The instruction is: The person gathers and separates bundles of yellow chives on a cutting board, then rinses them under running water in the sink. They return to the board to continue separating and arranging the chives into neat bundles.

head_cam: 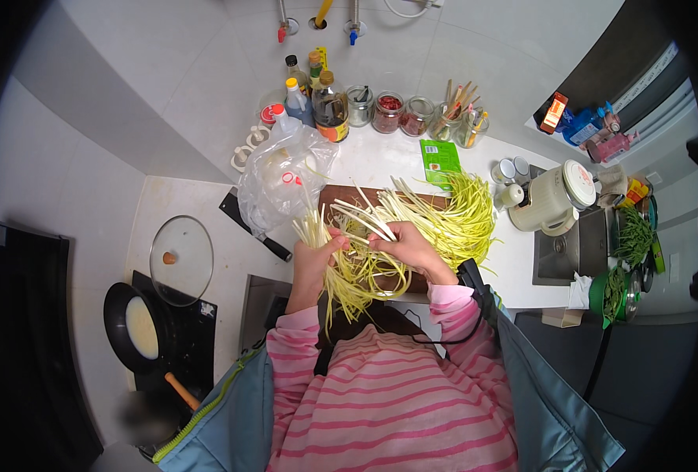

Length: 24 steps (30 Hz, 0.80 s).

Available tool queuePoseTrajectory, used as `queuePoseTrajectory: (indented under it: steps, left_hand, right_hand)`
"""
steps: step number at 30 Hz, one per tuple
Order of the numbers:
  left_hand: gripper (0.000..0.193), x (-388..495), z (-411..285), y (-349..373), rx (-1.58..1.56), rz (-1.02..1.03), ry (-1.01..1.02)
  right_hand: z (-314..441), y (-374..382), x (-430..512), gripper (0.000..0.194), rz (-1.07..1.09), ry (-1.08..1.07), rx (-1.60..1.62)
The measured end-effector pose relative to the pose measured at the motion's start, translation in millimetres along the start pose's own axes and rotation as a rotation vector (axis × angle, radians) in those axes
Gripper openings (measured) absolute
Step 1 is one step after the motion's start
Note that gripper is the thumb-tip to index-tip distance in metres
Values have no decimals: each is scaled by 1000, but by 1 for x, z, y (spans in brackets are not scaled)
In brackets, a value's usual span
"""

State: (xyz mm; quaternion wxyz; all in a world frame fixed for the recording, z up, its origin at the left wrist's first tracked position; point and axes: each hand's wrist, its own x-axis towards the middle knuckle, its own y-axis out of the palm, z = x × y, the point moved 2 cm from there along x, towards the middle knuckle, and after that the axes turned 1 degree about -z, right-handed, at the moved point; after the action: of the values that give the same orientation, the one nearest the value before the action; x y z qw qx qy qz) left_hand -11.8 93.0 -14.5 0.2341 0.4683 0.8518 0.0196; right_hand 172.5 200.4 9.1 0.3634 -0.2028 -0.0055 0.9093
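Observation:
My left hand (313, 265) is closed around a bunch of pale yellow chives (349, 289), whose white stems point up and whose yellow leaves hang over the counter's front edge. Just to its right, my right hand (411, 251) pinches a few white stems (367, 217) between thumb and fingers. Both hands are above a dark brown cutting board (349, 193). A large pile of the same chives (464, 230) lies on the board's right part, its yellow leaves curving towards the back. Loose strands lie beneath my hands and hide much of the board.
A cleaver (275, 248) lies left of the board, partly under a clear plastic bag (284, 171). Bottles and glass jars (389, 112) line the back wall. Farther left are a glass lid (182, 277) and a frying pan (113, 324); right are a cream jug (546, 200) and a sink (593, 248).

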Motion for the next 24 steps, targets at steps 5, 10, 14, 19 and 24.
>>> queuePoseTrajectory:
  steps: [5,10,14,19,24]
  left_hand:
    - [20,4,3,-11,-49,-131,-1]
    - [20,14,1,-34,-187,-225,87]
    - [20,18,0,-52,-210,-331,117]
    - [24,21,2,-63,-258,-409,165]
    - [22,24,4,-66,-295,-491,213]
  right_hand:
    - [-4,-12,-2,18,-33,-22,-31]
    - [-2,-40,-21,19,-62,35,56]
    - [-3,-62,-39,19,-131,107,88]
    - [-13,-85,-54,11,-140,164,288]
    - [-20,-104,-69,11,-153,97,487]
